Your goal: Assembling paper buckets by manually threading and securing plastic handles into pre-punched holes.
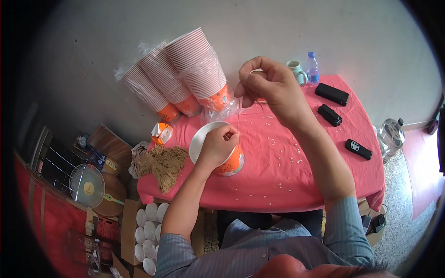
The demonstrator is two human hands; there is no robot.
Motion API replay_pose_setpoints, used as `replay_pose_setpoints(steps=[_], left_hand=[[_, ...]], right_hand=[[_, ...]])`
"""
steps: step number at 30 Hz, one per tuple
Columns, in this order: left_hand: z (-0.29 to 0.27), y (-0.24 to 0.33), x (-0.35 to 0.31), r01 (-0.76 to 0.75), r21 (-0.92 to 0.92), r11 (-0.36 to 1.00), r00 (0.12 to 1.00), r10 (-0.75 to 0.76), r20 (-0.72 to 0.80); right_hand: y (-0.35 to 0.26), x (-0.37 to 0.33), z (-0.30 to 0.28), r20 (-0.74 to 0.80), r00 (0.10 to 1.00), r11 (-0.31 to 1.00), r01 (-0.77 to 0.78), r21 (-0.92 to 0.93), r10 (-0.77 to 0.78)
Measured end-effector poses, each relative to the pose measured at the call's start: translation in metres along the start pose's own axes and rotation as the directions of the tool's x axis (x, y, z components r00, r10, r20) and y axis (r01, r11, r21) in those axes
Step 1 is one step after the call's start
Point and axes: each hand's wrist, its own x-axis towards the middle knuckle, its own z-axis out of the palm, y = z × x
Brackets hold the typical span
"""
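A thin string (238, 113) runs nearly upright between my two hands. My right hand (266, 85) is raised above the table and pinches its upper end, with a short loose tail hanging beside the fingers. Lower down, my left hand (218, 144) is closed on the string at the fingertips. That hand rests over the rim of a white and orange paper bucket (232, 163) and hides part of its opening. Left of the bucket lies a tan bundle of strings (164, 164). Small white beads (273, 150) are scattered over the pink tablecloth (259, 180).
Plastic-wrapped stacks of paper buckets (185, 69) lean at the back left, near an orange and white packet (161, 133). A mug (295, 72) and bottle (313, 69) stand behind. Black devices (332, 94) line the right side. A carton of white cups (149, 229) sits below left.
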Motion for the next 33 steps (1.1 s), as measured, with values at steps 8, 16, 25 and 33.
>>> replay_pose_setpoints(steps=[8, 16, 25, 33], left_hand=[[-0.004, -0.013, 0.004, 0.096, -0.150, 0.984, 0.994, -0.086, 0.073], [-0.008, -0.008, 0.006, 0.078, -0.088, 0.993, 0.994, -0.071, 0.079], [-0.008, -0.005, 0.004, 0.089, -0.035, 0.995, 0.993, -0.086, 0.084], [-0.012, -0.010, -0.001, 0.005, 0.075, 0.997, 0.997, 0.000, -0.075]], right_hand=[[-0.008, 0.001, -0.010, 0.118, 0.993, 0.967, -0.027, 0.255, -0.004], [-0.012, 0.004, -0.031, 0.096, 0.976, 0.956, 0.168, 0.239, -0.195], [-0.028, 0.004, -0.042, -0.186, 0.954, 0.946, 0.269, 0.179, -0.236], [-0.030, 0.004, -0.035, -0.223, 0.909, 0.910, 0.278, -0.307, -0.353]])
